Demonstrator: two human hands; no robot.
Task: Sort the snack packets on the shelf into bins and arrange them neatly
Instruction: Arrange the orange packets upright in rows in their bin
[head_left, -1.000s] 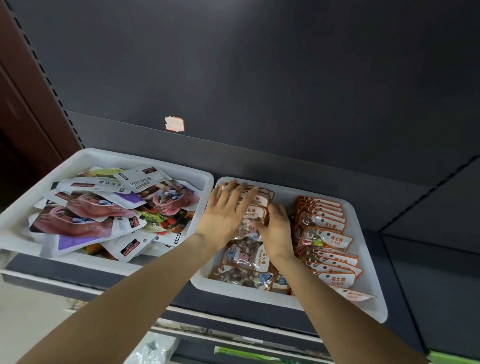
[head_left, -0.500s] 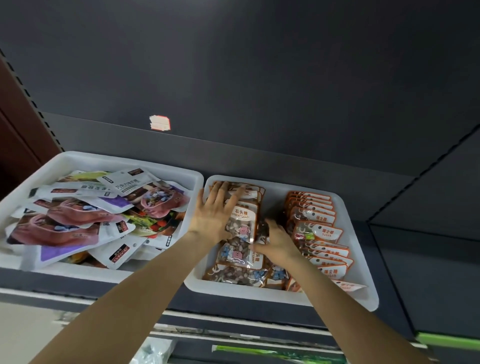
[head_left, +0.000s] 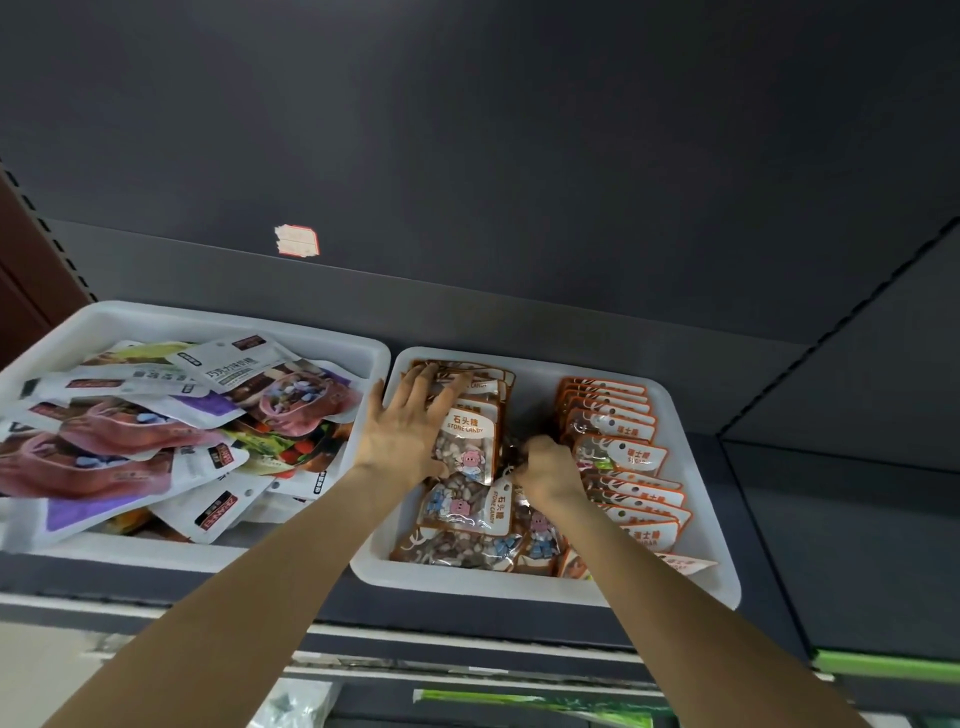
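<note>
- On the shelf, far left: left bin (head_left: 124, 325), white, heaped with loose mixed snack packets (head_left: 124, 441) lying at all angles; some lean on the near rim; risk, as a judgement: any knock to this bin could spill the top ones over the front edge
- Centre: right bin (head_left: 696, 519), touching the left one; its left column holds stone candy packets (head_left: 470, 447), overlapped front to back
- Left hand (head_left: 405, 436): fingers straight and spread, pressing flat on the rear of that column; risk: an uneven push may skew or buckle the row
- Right hand (head_left: 548, 473): fingers curled, pinching what looks like a dark packet between the columns; exactly what it grasps, cannot tell; risk: lifting it could drag neighbours out of line
- Right: orange sugar packets (head_left: 618, 457) in a neat shingled row; the nearest one (head_left: 685, 564) pokes askew toward the rim and may slide out
</note>
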